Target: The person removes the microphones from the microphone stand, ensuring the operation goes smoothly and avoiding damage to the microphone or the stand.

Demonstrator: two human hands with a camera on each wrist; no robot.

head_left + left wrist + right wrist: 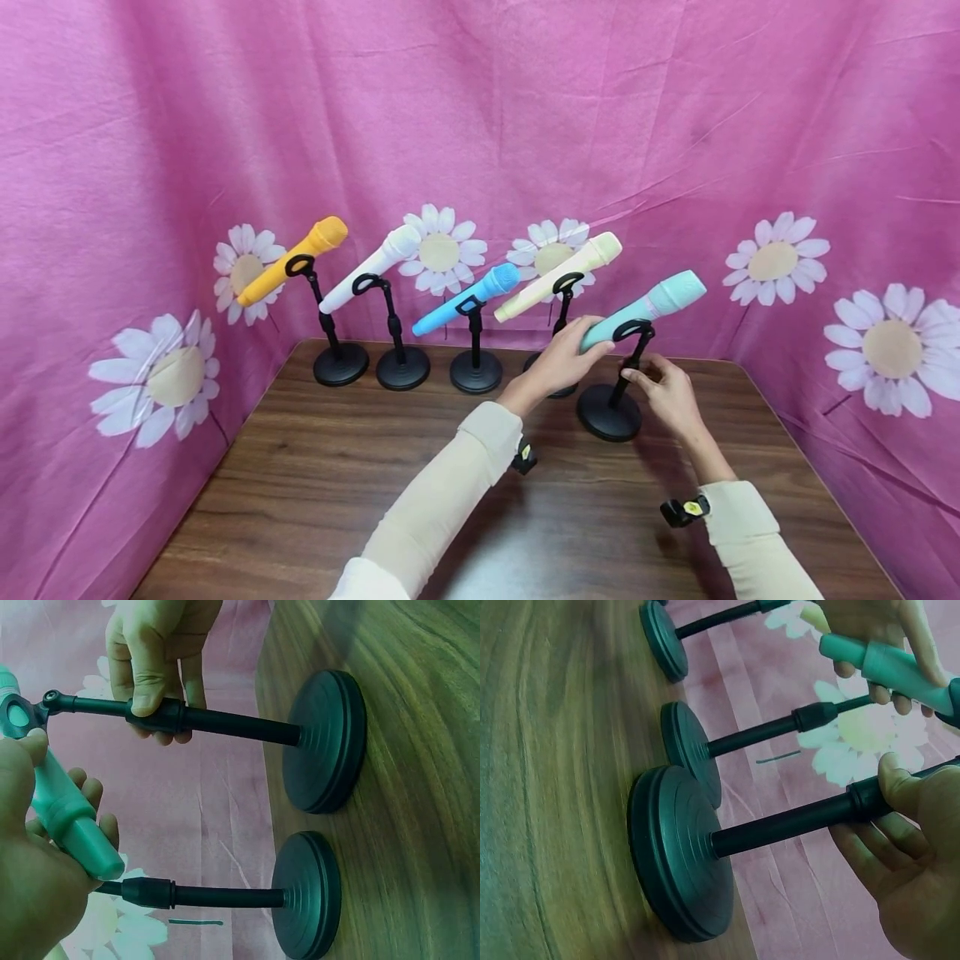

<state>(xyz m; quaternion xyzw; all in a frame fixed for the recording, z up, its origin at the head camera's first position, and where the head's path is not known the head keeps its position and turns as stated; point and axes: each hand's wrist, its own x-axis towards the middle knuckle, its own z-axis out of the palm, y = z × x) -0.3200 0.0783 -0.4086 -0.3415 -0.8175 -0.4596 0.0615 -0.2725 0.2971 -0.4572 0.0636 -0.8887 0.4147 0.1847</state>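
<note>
A mint-green microphone (pixel 670 296) lies tilted in the ring clip of a black desk microphone stand (pixel 609 413), its head up to the right. My left hand (pixel 564 357) grips the lower end of its handle, fingers and thumb wrapped around it in the left wrist view. With the right hand (pixel 667 395) I pinch the stand's pole at its collar (pixel 866 796), thumb on one side and fingers on the other. The stand's round base (pixel 681 855) sits on the wooden table (pixel 540 517).
Behind, several more stands form a row, holding an orange microphone (pixel 292 260), a white microphone (pixel 371 268), a blue microphone (pixel 465 300) and a cream microphone (pixel 558 277). The cream one's stand is close behind my left hand. A pink curtain (pixel 480 108) with daisies surrounds the table.
</note>
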